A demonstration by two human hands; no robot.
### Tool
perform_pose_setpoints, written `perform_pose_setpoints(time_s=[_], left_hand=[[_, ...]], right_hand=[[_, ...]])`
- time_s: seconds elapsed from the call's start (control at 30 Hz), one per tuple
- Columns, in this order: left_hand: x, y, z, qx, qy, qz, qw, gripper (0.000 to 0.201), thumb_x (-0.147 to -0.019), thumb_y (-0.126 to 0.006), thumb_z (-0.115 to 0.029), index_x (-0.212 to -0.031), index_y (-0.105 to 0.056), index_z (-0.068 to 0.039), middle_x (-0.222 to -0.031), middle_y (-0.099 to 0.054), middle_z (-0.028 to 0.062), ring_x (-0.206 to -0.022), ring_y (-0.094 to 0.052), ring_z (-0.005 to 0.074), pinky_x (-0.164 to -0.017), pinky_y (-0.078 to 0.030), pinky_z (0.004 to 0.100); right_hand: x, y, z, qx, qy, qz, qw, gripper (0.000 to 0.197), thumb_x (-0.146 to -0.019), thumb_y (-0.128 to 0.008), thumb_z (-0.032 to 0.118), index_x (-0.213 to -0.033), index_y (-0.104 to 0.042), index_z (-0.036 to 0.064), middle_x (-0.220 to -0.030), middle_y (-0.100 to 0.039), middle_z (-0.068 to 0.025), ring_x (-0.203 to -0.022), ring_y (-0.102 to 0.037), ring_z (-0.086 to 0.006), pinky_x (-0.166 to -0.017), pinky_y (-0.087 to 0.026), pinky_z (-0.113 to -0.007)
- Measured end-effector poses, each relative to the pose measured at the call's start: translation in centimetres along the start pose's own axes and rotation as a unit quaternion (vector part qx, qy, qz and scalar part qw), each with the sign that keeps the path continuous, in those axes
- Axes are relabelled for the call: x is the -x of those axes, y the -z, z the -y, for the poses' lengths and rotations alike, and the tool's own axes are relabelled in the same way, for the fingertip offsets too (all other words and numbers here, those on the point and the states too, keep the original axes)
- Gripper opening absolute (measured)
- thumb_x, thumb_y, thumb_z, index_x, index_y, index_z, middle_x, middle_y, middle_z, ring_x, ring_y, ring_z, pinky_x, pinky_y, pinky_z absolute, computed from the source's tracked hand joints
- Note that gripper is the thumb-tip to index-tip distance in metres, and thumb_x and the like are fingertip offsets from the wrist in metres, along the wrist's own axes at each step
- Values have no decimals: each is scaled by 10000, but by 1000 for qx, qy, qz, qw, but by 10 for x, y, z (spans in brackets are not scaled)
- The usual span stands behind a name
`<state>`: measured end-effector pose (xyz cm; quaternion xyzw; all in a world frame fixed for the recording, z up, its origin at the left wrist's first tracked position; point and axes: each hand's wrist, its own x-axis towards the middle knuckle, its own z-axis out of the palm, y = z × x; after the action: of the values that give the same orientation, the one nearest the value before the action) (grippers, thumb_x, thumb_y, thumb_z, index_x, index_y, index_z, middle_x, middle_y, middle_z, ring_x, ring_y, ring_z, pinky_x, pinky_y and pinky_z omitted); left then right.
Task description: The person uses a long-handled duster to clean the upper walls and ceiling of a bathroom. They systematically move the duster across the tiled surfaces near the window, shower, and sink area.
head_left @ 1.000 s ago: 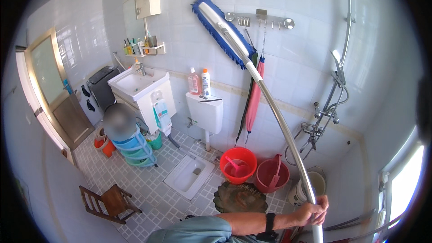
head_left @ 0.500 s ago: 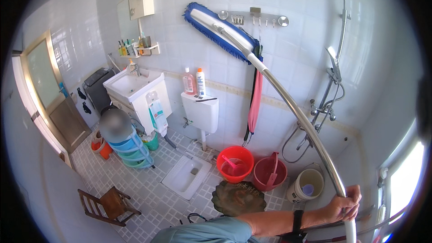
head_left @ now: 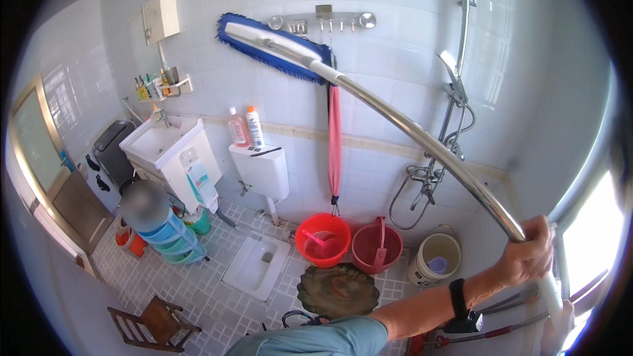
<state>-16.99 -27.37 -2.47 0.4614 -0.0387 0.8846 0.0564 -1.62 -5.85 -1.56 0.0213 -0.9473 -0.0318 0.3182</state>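
Across the view stretches a long-handled flat mop (head_left: 422,133) with a steel pole and a blue fringed head (head_left: 270,51). The head is raised against or close to the tiled wall, beside a hook rail; I cannot tell if it touches. My left hand (head_left: 527,250), a black band on its wrist, is closed round the pole near its white lower end. Below it, at the lower right, my right hand (head_left: 558,329) shows partly, closed on the white end section. A pink strap (head_left: 335,142) hangs on the wall under the mop head.
A metal hook rail (head_left: 323,22) and shower fittings (head_left: 432,171) are on the wall. Below stand a red basin (head_left: 339,224), a dark red bucket (head_left: 377,257) and a white bucket (head_left: 422,270). A squat toilet (head_left: 247,283), a washbasin (head_left: 148,142) and a wooden chair (head_left: 155,320) lie leftward.
The view has turned to the right, so the room sits further left. My left hand and the pole's lower end are higher in the picture, and my right hand has come into view.
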Motion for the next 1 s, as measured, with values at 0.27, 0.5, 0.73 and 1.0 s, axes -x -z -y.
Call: perform_pose_setpoints(time_s=[0.27,0.5,0.73,1.0], left_hand=[[23,56,-52,-24,30,-40,998,98,-817,-534,-28,-759,-469,-74,-515,-419,-1,-376,-421,106,-381,-412,266],[38,105,-111,-111,47,-86,989,104,-860,-564,-104,-806,-477,-94,-554,-383,-21,-420,-427,115,-408,-427,289],[75,138,-166,-171,69,-173,967,101,-814,-580,-90,-808,-480,-99,-535,-377,-10,-385,-380,136,-428,-394,313],[117,162,-196,-193,69,-259,944,94,-787,-580,-78,-778,-490,-102,-521,-376,-12,-385,-373,135,-417,-381,310]], right_hand=[[-23,-70,49,-185,25,20,982,370,-731,-751,115,-1086,-653,78,-878,-681,-172,-781,-681,-310,-676,-545,-417],[-40,-159,92,-308,24,21,951,353,-609,-583,-51,-960,-596,-22,-837,-632,-203,-753,-637,-385,-713,-503,-413],[-32,-231,136,-367,17,106,924,282,-606,-636,-28,-884,-605,-1,-786,-630,-193,-712,-640,-384,-651,-518,-438],[-14,-266,173,-401,27,149,904,297,-625,-660,-30,-909,-580,5,-805,-608,-203,-739,-616,-415,-644,-489,-460]])
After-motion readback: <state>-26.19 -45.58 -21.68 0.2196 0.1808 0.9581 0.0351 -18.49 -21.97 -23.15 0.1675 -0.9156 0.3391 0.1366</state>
